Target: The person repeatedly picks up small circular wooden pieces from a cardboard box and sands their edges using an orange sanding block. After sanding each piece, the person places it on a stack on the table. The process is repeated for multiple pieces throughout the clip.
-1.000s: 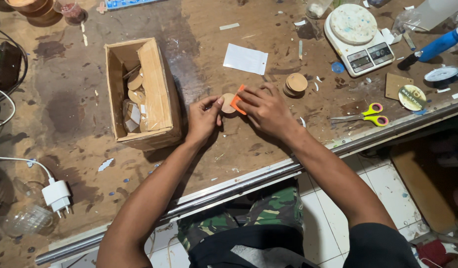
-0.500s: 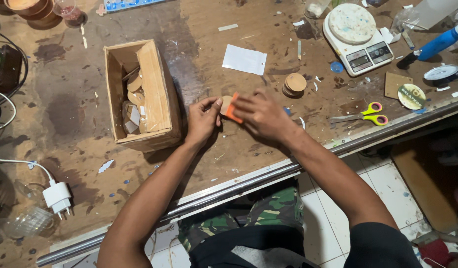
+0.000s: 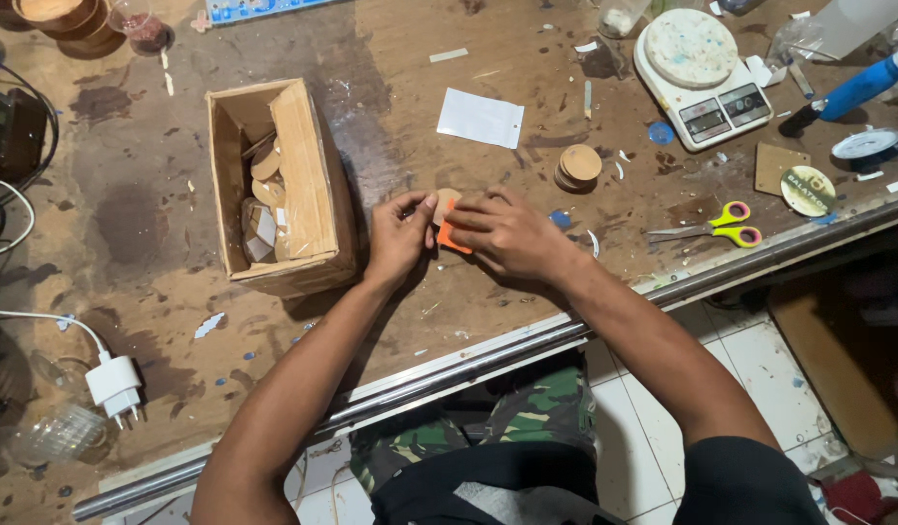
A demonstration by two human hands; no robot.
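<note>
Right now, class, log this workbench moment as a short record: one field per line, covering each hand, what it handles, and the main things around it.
Left hand: left hand pinches a round wooden disc at its edge
Right hand: right hand presses an orange piece against the disc
Left of hands: open cardboard box holding wooden pieces
Behind hands: white pouch, stack of discs
Right: scissors, digital scale
Surface: worn brown table
</note>
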